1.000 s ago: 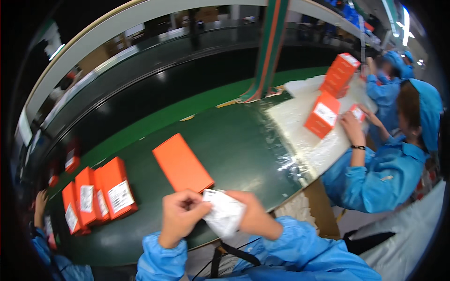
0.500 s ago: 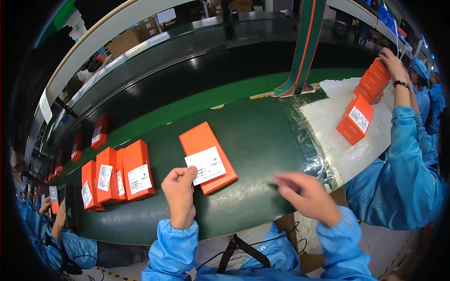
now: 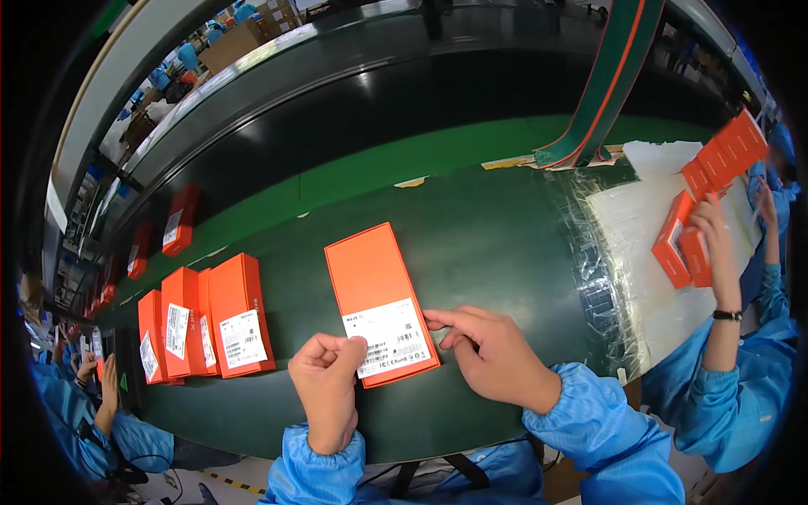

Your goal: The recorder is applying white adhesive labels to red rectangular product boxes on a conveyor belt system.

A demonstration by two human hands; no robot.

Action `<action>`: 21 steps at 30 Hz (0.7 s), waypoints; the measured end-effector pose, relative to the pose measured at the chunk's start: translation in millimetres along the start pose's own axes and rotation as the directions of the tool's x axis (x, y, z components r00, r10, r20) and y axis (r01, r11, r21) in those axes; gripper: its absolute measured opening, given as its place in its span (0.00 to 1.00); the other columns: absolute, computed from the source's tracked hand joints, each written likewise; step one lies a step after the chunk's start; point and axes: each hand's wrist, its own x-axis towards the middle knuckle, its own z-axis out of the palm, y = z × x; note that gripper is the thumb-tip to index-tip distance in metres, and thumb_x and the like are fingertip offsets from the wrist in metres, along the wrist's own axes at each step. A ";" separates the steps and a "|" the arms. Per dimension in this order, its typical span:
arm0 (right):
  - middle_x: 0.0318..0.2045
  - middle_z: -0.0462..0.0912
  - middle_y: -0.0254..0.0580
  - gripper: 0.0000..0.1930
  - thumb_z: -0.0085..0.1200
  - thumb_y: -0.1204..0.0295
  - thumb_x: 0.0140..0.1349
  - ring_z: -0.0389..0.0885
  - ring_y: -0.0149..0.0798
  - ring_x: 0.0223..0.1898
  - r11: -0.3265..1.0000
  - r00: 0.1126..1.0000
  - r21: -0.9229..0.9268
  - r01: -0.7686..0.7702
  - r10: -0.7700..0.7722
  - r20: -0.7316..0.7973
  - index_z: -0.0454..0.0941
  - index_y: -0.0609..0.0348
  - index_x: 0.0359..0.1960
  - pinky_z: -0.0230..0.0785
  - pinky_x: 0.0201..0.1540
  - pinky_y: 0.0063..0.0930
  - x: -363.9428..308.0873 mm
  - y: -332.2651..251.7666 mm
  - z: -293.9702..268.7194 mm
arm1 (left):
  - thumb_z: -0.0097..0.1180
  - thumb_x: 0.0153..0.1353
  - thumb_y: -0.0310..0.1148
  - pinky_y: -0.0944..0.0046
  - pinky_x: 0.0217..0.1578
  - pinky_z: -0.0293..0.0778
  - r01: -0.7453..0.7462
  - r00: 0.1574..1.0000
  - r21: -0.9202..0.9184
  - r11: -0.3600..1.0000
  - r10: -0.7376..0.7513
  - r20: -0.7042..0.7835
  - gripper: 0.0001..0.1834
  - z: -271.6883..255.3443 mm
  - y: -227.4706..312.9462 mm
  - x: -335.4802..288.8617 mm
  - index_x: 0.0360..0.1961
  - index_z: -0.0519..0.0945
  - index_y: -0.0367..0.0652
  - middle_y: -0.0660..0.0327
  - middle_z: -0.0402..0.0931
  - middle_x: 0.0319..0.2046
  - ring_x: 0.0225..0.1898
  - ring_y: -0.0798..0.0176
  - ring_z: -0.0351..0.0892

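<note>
In the head view, a flat orange box [image 3: 376,296] was seen lying on the dark green belt [image 3: 497,227], right in front of the person. A white label [image 3: 389,337] was stuck on the near end of the box. The left hand [image 3: 326,383] was curled up, and the near left edge of the label was pressed by its fingertips. The right hand [image 3: 491,349] was laid flat and open beside the box, with its fingertips touching the right edge of the label. Nothing was gripped by either hand. Both arms were covered by blue sleeves [image 3: 593,421].

To the left, a row of orange boxes [image 3: 210,318] was stood close together on the belt, each with a white label. More orange boxes [image 3: 178,220] were seen farther off along the left. On the right, a white sheet [image 3: 648,227] was spread over the belt. There, a small orange box [image 3: 680,248] was held by another person's hand [image 3: 711,220], and a stack of orange boxes [image 3: 728,151] was seen behind it.
</note>
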 end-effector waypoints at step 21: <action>0.36 0.79 0.50 0.23 0.45 0.85 0.54 0.83 0.45 0.33 1.000 1.000 -0.020 -0.014 0.014 -0.004 0.74 0.65 0.55 0.75 0.35 0.34 -1.6 -7.3 0.1 | 0.62 0.57 0.20 0.78 0.23 0.61 -0.056 0.998 0.039 0.998 0.057 -0.019 0.08 0.7 -3.1 -4.5 0.23 0.76 0.36 0.67 0.75 0.18 0.19 0.82 0.67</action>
